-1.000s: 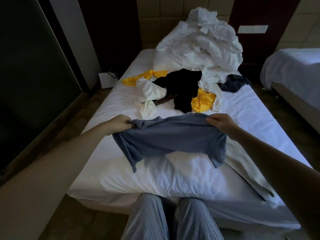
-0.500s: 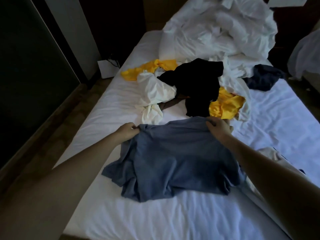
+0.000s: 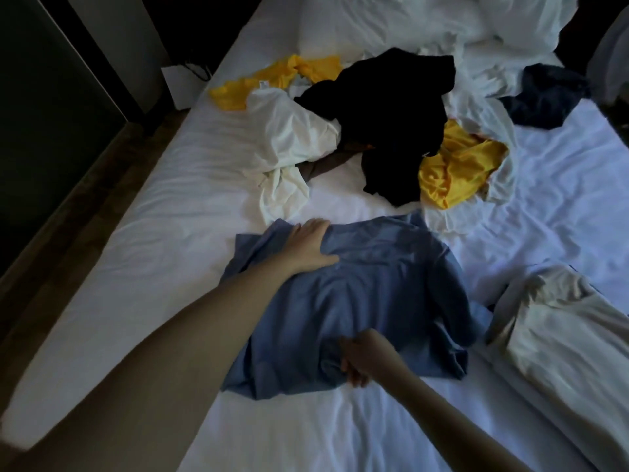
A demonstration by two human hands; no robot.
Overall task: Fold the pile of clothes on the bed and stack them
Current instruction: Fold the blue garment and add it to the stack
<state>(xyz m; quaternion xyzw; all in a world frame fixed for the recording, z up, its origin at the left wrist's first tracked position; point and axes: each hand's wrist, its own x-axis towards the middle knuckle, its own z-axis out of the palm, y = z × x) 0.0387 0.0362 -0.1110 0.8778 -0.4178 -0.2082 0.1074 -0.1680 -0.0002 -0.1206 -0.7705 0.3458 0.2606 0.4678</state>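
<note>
A blue-grey shirt (image 3: 371,298) lies spread on the white bed (image 3: 170,253) in front of me. My left hand (image 3: 311,247) rests flat on its upper left part, fingers straight. My right hand (image 3: 362,357) grips the shirt's near hem, fingers curled into the cloth. Beyond the shirt lies the pile: a black garment (image 3: 394,120), yellow garments (image 3: 456,168), a white garment (image 3: 289,141) and a dark navy one (image 3: 544,97).
A beige garment (image 3: 565,332) lies on the bed at the right, close to the shirt. Crumpled white bedding (image 3: 425,22) fills the head of the bed. Dark floor (image 3: 68,212) runs along the bed's left edge.
The shirt went from held up by its shoulders to lying on the bed. My right hand moved from the far edge to the near hem. My left hand flattened onto the shirt.
</note>
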